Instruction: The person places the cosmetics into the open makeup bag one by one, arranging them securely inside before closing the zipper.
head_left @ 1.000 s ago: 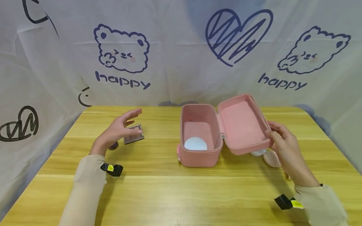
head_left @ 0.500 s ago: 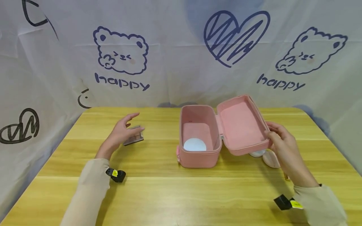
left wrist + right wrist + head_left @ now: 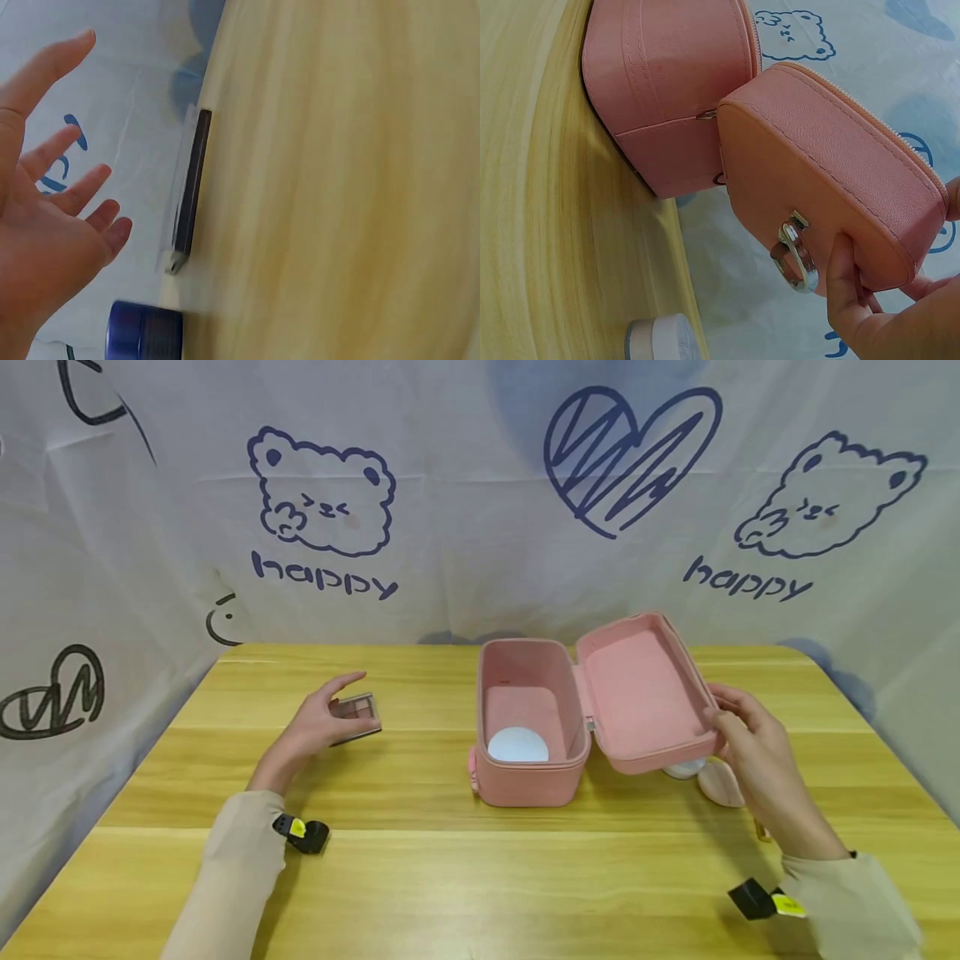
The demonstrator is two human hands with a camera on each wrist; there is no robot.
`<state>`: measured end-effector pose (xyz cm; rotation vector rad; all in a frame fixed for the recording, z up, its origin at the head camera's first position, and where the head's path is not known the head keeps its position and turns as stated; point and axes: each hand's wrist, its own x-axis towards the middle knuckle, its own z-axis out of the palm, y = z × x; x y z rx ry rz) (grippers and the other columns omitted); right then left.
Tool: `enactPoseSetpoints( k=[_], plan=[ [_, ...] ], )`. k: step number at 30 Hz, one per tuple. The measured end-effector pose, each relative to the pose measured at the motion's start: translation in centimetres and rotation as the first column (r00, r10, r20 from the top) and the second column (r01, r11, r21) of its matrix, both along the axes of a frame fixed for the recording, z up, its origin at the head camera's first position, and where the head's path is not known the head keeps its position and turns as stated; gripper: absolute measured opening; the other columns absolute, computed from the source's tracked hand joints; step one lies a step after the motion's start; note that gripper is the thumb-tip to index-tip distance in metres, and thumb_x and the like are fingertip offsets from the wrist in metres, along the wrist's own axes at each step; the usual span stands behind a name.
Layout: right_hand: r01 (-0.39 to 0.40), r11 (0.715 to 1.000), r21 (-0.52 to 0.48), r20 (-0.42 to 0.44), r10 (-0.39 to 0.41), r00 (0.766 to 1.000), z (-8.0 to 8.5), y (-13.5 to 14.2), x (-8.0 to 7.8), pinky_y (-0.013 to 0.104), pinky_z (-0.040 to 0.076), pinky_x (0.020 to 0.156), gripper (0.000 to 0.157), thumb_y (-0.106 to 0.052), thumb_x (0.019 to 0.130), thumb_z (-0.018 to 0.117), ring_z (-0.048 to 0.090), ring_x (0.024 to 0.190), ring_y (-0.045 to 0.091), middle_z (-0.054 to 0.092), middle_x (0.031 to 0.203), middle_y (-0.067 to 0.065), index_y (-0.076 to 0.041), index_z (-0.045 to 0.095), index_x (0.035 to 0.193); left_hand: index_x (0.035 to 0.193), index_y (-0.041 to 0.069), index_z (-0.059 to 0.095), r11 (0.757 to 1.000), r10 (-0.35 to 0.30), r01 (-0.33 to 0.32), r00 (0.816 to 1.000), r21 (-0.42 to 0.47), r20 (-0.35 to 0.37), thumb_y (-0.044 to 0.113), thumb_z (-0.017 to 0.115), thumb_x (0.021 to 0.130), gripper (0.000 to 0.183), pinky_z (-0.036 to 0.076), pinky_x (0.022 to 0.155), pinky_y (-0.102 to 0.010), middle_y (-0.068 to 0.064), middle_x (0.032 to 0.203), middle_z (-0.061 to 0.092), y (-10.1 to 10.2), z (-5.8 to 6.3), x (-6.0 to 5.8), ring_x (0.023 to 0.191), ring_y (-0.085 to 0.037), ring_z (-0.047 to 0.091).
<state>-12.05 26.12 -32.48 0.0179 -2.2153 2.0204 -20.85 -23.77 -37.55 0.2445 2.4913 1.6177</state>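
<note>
My left hand is spread over a flat eyeshadow palette with a clear cover, at the left of the table. In the left wrist view the palette lies on the wood, apart from the spread fingers. At the right, my right hand grips the outer edge of the lid of a pink zippered cosmetic case, holding it folded back. The right wrist view shows fingers and thumb around the lid's corner, beside a metal-ringed handle. A white round object lies inside the case.
A blue jar stands near the palette in the left wrist view. Partly under the lid are a white round container and a beige puff. A small gold item lies near the right wrist. A printed cloth hangs behind the table.
My left hand has shifted slightly toward me and lower over the palette, showing more of its pans. The right hand keeps its hold on the lid.
</note>
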Motion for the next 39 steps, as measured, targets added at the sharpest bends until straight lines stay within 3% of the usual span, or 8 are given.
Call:
enactPoseSetpoints(
  k=[7, 15, 24, 35, 39],
  plan=[
    [-0.007, 1.000, -0.011, -0.005, 0.007, 1.000, -0.1, 0.1, 0.1, 0.016, 0.050, 0.075, 0.030, -0.019, 0.100, 0.051, 0.052, 0.101, 0.010, 0.045, 0.120, 0.000, -0.013, 0.048, 0.129, 0.153, 0.009, 0.027, 0.997, -0.031, 0.031, 1.000, -0.065, -0.001, 0.014, 0.076, 0.083, 0.086, 0.026, 0.107, -0.058, -0.027, 0.150, 0.025, -1.3, 0.1, -0.7, 0.134, -0.047, 0.029],
    [-0.015, 0.999, 0.033, -0.003, 0.015, 1.000, 0.0, 0.1, 0.1, 0.016, 0.050, 0.077, 0.042, -0.021, 0.101, 0.051, 0.052, 0.103, 0.011, 0.043, 0.123, 0.004, -0.004, 0.042, 0.138, 0.153, 0.006, 0.025, 0.982, -0.097, 0.096, 0.995, -0.165, 0.002, 0.017, 0.078, 0.081, 0.089, 0.024, 0.106, -0.062, -0.024, 0.156, 0.015, -2.6, 0.2, -1.3, 0.136, -0.054, 0.018],
    [-0.028, 1.000, 0.000, -0.019, 0.028, 0.999, -0.1, 0.1, 0.0, 0.016, 0.050, 0.077, 0.032, -0.020, 0.100, 0.052, 0.052, 0.103, 0.011, 0.045, 0.121, 0.002, -0.011, 0.048, 0.131, 0.152, 0.003, 0.026, 0.972, -0.146, 0.144, 0.989, -0.186, 0.003, 0.016, 0.077, 0.081, 0.088, 0.022, 0.106, -0.062, -0.024, 0.155, 0.018, -3.1, 0.5, -1.7, 0.138, -0.051, 0.015],
    [-0.023, 0.999, 0.030, -0.009, 0.024, 1.000, 0.0, 0.0, -0.1, 0.016, 0.050, 0.077, 0.032, -0.022, 0.101, 0.051, 0.051, 0.103, 0.012, 0.044, 0.122, 0.004, -0.011, 0.048, 0.131, 0.152, 0.002, 0.024, 0.978, -0.135, 0.140, 0.990, -0.157, 0.040, 0.016, 0.077, 0.081, 0.090, 0.024, 0.106, -0.061, -0.027, 0.153, 0.020, -3.8, 0.1, -2.0, 0.138, -0.049, 0.018],
    [-0.021, 0.999, 0.035, -0.008, 0.022, 1.000, -0.1, 0.1, 0.0, 0.016, 0.050, 0.078, 0.032, -0.022, 0.101, 0.051, 0.051, 0.103, 0.012, 0.044, 0.122, 0.004, -0.012, 0.048, 0.131, 0.151, 0.001, 0.024, 0.971, -0.144, 0.149, 0.989, -0.186, 0.044, 0.015, 0.078, 0.080, 0.091, 0.024, 0.107, -0.061, -0.028, 0.153, 0.020, -3.6, 0.2, -2.3, 0.138, -0.050, 0.017]
  ],
)
